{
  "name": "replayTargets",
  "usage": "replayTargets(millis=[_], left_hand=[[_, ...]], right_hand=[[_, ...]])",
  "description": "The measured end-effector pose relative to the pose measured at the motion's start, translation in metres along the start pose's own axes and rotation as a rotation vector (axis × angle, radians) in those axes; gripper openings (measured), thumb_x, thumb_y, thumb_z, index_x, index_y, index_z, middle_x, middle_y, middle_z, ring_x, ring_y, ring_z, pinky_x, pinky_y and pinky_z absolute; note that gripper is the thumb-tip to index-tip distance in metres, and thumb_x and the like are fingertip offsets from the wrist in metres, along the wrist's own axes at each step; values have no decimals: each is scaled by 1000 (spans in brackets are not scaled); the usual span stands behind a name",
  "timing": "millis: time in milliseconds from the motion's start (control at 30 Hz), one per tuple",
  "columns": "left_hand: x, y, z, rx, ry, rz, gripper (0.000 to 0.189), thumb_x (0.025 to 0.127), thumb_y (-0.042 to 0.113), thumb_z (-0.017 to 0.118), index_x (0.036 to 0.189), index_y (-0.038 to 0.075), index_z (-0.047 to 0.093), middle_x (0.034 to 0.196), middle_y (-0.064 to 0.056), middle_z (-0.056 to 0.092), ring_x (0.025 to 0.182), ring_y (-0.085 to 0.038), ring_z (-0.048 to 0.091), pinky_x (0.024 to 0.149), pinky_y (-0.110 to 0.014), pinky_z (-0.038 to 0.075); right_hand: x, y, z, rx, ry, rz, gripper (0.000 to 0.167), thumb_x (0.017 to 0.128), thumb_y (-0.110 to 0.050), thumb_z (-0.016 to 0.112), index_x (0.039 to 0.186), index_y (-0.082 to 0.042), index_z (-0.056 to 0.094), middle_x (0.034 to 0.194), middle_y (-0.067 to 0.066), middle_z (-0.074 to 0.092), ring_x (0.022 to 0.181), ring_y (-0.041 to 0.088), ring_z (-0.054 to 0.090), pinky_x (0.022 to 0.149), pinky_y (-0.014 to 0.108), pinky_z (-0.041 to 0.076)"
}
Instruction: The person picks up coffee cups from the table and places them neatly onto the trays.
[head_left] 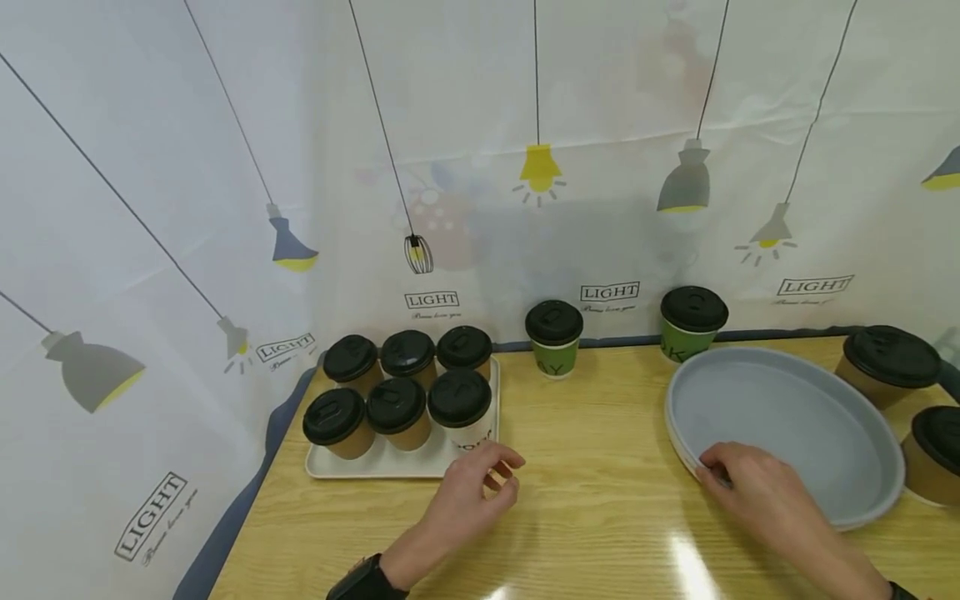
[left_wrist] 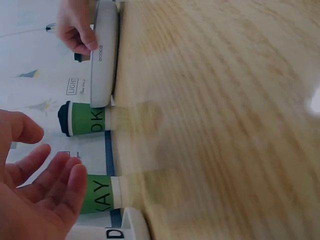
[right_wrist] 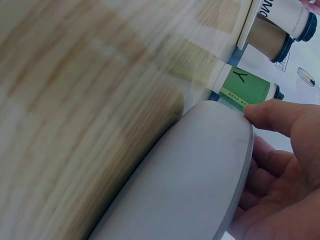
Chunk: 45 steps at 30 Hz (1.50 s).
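My left hand (head_left: 476,492) hovers beside the front right corner of a white rectangular tray (head_left: 375,468), its fingers loosely bent and holding nothing. Closest to it on that tray stands a white paper cup (head_left: 467,432) with a black lid. On the right, my right hand (head_left: 761,492) pinches the near left rim of a grey round tray (head_left: 787,408). In the right wrist view its thumb (right_wrist: 267,116) lies against the rim, while the other fingers curl on the inner side, partly hidden. The round tray's surface shows nothing on it.
Several brown cups (head_left: 408,429) with black lids share the white tray. Two green lidded cups (head_left: 555,357) (head_left: 681,340) stand along the back edge. Two brown cups (head_left: 873,382) (head_left: 926,458) stand right of the round tray. A printed curtain (head_left: 480,108) hangs behind the wooden table (head_left: 592,467).
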<state>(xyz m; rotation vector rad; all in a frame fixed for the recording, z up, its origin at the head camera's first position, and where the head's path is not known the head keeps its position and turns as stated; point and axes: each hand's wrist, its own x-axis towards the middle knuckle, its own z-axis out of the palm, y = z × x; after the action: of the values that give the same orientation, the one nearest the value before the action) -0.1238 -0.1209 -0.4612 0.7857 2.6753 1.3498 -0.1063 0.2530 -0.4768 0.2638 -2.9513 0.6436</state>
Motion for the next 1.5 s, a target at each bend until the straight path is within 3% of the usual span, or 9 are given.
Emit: replayTargets(millis=[167, 367, 533, 700, 933, 1133, 1367, 1500], left_hand=[[4, -5, 14, -84, -84, -91, 23, 95, 7, 63, 118, 3, 68, 113, -5, 68, 96, -10, 65, 78, -23, 58], [21, -2, 36, -204, -67, -131, 26, 99, 12, 62, 124, 5, 67, 115, -4, 68, 98, -9, 65, 80, -24, 56], [36, 1, 49, -238, -71, -145, 30, 100, 15, 61, 128, 6, 65, 119, -2, 66, 101, -8, 64, 83, -25, 56], [45, 0, 54, -227, -78, -154, 31, 99, 15, 62, 129, 5, 65, 121, -1, 65, 102, -9, 64, 87, -27, 56], [57, -4, 61, -183, -87, -173, 38, 100, 24, 63, 135, 9, 61, 126, -2, 63, 108, -12, 65, 89, -28, 55], [65, -7, 65, -211, -103, -184, 51, 104, 32, 60, 146, 4, 51, 140, -10, 55, 124, -25, 62, 95, -31, 54], [78, -15, 69, -239, -8, -198, 50, 101, 18, 59, 145, -2, 49, 140, -18, 54, 125, -32, 62, 91, -33, 58], [82, -18, 66, -276, 6, -236, 56, 96, 9, 56, 150, -2, 46, 149, -18, 52, 131, -35, 58, 99, -41, 55]], right_hand=[[-2, -6, 1, 8, 13, -6, 10, 87, -12, 81, 93, -6, 76, 86, 1, 72, 78, 20, 68, 67, 44, 58], [3, -29, 9, 31, -32, -44, 7, 89, -15, 80, 93, -10, 76, 84, -5, 70, 76, 12, 65, 65, 37, 56], [6, -46, 17, 43, -2, -91, 6, 89, -12, 80, 90, -11, 75, 80, -7, 66, 73, 8, 61, 62, 32, 53], [6, -60, 24, 47, 16, -124, 6, 89, -12, 80, 88, -12, 74, 78, -8, 65, 73, 6, 59, 62, 29, 52], [5, -80, 34, 68, -39, -161, 7, 90, -14, 80, 88, -15, 74, 77, -11, 62, 72, 6, 58, 63, 28, 51], [0, -90, 40, 97, -71, -278, 7, 90, -15, 80, 92, -15, 74, 83, -12, 64, 75, 8, 61, 63, 28, 52], [-6, -99, 42, 137, -128, -403, 6, 92, -16, 78, 96, -16, 74, 86, -10, 66, 78, 7, 61, 65, 28, 53], [-9, -98, 37, 183, -191, -346, 5, 94, -23, 77, 98, -19, 75, 89, -15, 66, 80, 2, 61, 67, 27, 53]])
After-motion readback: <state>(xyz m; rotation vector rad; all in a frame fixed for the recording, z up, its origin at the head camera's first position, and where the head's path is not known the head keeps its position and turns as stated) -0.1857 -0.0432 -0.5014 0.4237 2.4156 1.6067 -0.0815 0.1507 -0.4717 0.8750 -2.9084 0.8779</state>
